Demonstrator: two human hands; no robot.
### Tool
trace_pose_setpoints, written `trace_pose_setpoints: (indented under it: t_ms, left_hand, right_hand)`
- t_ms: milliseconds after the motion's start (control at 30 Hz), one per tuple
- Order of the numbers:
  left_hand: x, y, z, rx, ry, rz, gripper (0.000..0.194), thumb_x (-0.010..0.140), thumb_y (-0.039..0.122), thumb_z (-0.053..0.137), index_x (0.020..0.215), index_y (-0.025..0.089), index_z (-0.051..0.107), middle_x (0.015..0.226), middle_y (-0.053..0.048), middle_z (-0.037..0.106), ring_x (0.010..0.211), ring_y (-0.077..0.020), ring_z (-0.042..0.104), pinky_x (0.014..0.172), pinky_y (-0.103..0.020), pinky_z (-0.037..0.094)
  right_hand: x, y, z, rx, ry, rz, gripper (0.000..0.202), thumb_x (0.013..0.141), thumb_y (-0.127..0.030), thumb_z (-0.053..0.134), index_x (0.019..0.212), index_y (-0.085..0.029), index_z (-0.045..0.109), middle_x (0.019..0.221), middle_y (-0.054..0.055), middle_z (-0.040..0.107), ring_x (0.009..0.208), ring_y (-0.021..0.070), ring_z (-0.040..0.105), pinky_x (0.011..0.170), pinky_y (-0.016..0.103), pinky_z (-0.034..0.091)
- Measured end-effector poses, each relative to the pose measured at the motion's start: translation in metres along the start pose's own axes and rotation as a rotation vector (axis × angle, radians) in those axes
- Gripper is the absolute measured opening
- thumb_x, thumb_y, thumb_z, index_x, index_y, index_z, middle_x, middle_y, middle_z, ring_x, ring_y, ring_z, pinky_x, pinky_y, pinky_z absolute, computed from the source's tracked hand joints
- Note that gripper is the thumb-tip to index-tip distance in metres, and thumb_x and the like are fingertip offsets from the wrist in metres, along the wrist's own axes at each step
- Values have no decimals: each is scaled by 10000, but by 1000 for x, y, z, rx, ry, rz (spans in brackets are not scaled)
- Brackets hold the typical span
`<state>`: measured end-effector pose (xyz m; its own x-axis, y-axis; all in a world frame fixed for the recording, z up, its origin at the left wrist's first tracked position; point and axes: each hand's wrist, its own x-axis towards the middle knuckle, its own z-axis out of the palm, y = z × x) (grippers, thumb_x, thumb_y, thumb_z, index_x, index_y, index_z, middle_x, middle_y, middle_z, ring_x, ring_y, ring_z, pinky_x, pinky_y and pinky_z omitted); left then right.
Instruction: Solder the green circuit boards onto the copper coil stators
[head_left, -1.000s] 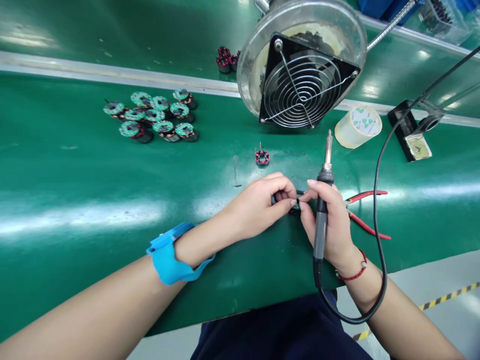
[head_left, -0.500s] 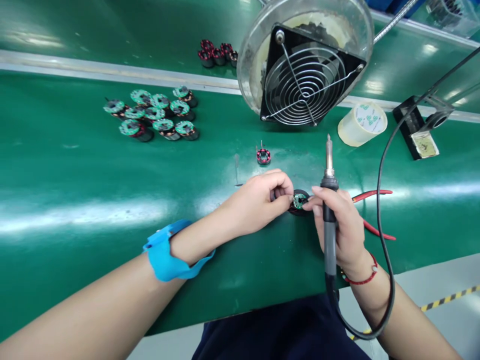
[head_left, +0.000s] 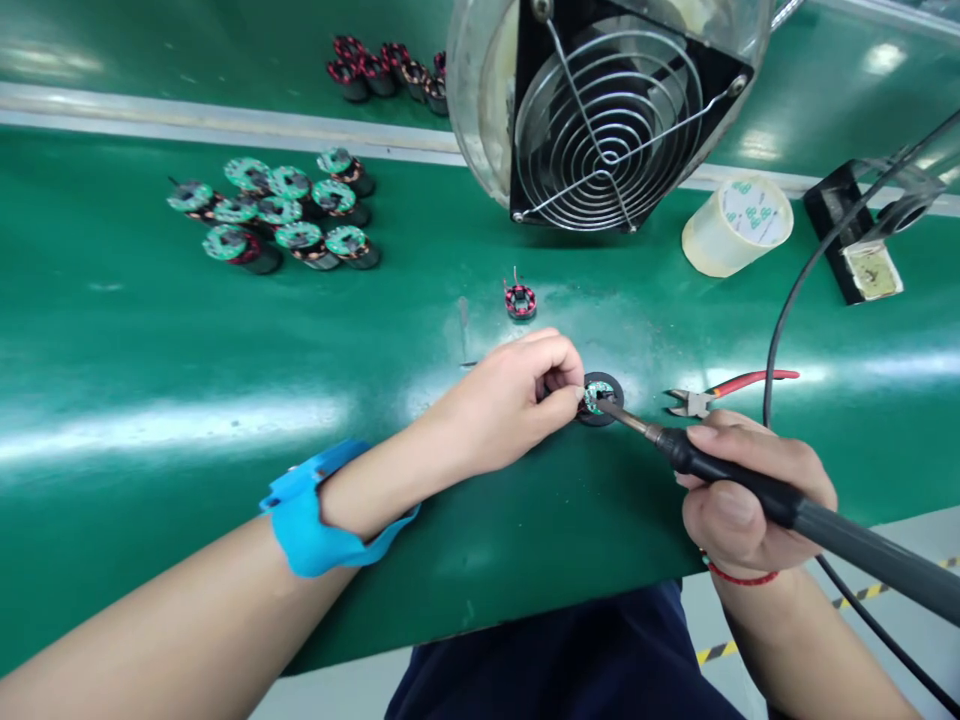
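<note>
Iron (head_left: 694,457) is grasped by right fingers (head_left: 733,508), tip angled at board (head_left: 592,390) from four o'clock; left fingers (head_left: 561,407) are curled at nine o'clock, grip unclear. Steadiness seems needed.

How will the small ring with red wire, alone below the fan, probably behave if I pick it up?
The ring is probably stiff, since its round body looks solid. Its thin wire ends stick up and may bend easily. Sitting low and flat, it seems unlikely to tip.
</note>
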<state>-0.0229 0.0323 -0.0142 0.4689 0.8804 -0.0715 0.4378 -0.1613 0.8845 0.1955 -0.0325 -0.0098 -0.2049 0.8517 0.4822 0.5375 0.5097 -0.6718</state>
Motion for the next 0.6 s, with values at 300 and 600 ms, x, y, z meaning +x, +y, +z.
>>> trace_pose_setpoints:
  t_ms: [300,600]
  left_hand:
    - [0,-1,0,25,23,24,127,789,69,521,707,162,549,709,38,516,626,-87,480,590,-233,381]
    - [1,-1,1,40,30,29,130,786,51,536,714,156,562,710,40,524,630,-82,483,589,-228,380]
  right_hand:
    - [7,-5,8,22,110,-85,208,943,-382,554,1077,-258,653,733,-4,697,529,162,631,523,348,548]
    - [7,-6,5,-20,44,-88,203,952,-390,537,1057,-244,630,692,-5,659,512,152,610,496,328,533]
